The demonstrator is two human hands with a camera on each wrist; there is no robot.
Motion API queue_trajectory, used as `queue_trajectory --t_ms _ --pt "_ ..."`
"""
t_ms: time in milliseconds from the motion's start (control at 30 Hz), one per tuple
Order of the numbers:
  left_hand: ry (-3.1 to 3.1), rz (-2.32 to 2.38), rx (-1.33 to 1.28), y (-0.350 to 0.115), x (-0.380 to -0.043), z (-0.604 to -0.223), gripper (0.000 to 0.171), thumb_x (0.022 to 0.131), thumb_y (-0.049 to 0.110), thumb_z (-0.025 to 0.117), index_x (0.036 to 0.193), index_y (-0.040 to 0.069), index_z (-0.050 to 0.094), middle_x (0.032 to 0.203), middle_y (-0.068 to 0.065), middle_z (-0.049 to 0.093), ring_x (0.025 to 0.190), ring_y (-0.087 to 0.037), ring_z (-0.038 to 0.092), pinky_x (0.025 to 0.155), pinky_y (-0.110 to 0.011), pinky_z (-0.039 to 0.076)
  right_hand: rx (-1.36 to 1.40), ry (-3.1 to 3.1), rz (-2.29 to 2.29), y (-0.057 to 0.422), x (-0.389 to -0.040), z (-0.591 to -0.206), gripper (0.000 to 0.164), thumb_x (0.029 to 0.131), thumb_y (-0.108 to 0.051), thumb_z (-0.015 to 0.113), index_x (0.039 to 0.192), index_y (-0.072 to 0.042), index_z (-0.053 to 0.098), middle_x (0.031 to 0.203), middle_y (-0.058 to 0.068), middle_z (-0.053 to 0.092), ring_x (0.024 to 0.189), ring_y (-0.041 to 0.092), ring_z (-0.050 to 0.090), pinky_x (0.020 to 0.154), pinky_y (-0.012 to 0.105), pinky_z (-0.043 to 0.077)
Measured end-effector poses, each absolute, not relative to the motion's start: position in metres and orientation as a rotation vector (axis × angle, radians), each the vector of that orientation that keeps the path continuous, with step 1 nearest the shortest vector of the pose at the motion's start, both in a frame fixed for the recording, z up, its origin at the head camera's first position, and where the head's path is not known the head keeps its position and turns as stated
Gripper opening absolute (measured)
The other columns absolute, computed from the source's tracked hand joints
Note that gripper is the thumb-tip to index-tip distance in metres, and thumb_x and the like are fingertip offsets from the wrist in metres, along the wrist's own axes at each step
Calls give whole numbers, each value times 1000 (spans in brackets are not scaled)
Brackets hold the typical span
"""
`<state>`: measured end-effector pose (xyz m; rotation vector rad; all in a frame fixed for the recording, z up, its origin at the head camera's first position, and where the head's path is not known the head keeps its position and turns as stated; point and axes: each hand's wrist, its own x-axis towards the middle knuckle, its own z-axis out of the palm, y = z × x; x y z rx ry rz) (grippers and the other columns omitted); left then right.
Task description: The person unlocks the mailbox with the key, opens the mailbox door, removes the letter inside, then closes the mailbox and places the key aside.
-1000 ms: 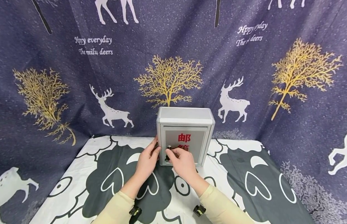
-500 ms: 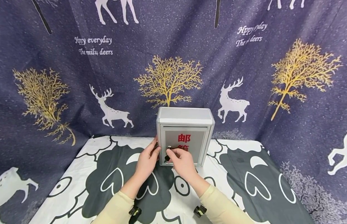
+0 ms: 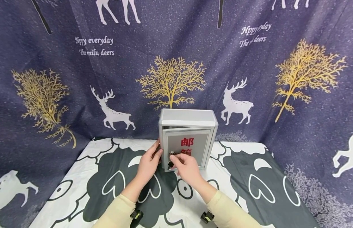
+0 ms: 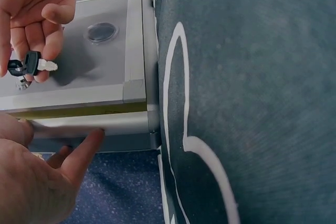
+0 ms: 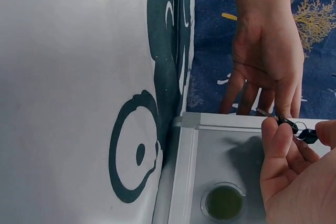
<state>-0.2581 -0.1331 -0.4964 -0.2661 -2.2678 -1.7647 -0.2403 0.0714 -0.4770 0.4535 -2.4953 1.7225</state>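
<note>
A silver mailbox (image 3: 188, 117) with red characters stands upright on the cloth. Its front door (image 3: 200, 142) is ajar, with a narrow gap along the left and top edges. The right hand (image 3: 188, 167) pinches a key at the lock (image 3: 172, 153); its fingers hide most of that key. A second, black-headed key (image 4: 34, 63) dangles below from the ring, in the left wrist view. The left hand (image 3: 148, 163) rests against the mailbox's left side, fingers extended, thumb near the front edge. In the right wrist view, a round window (image 5: 224, 202) shows low on the door.
A black, white and grey patterned cloth (image 3: 205, 182) covers the table. Close behind the mailbox hangs a dark blue curtain (image 3: 176, 41) printed with deer and golden trees. A strapped device sits at each sleeve.
The door's left side has swung outward from the frame, drawn by the right hand, which has shifted slightly toward the person. The left hand has stayed against the mailbox's side.
</note>
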Motion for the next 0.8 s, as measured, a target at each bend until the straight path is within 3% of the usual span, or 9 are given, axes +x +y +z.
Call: queue_trajectory --t_ms 433,600,800 --pt "-2294 -1690 -261 -134 -259 -498 55 116 34 64 170 31 51 158 -11 64 127 -31 74 89 -41 68 605 -2565 1696 88 -232 -474 34 113 -38 69 115 -7 83 86 10 80 57 23 68 55 29 57" --pt "-2305 -1689 -257 -133 -259 -497 55 117 32 64 170 31 49 159 -10 63 128 -31 73 90 -40 68 634 -2613 1676 96 -225 -470 31 113 -40 69 115 -13 84 85 6 80 55 16 66 53 28 52" --pt "-2313 -1677 -253 -133 -259 -497 55 117 30 64 170 32 49 160 -9 63 130 -31 72 91 -40 68 696 -2633 1676 104 -221 -468 28 113 -36 70 114 -12 85 85 7 80 55 19 67 54 26 52"
